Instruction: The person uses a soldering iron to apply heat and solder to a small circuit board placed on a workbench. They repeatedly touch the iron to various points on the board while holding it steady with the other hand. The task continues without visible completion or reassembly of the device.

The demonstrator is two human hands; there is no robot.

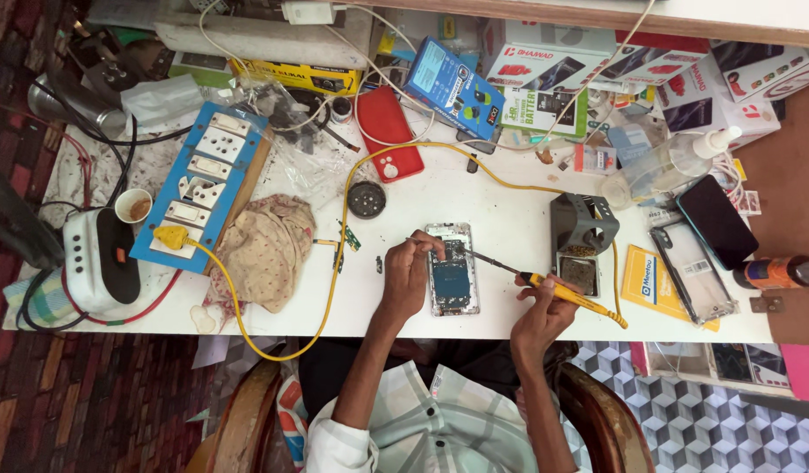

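Fingers (413,250) of the left hand (404,278) pinch tweezers (422,243) over the opened phone (452,270); at three o'clock, the right hand (544,308) grips a yellow soldering iron (558,291).

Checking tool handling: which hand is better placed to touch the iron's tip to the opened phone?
Right hand: it grips the yellow soldering iron, tip over the opened phone. Left hand steadies the phone.

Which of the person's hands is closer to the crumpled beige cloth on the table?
Left. The left hand rests on the opened phone, just to the right of the crumpled beige cloth. The right hand, holding the yellow soldering iron, sits farther away beyond the phone.
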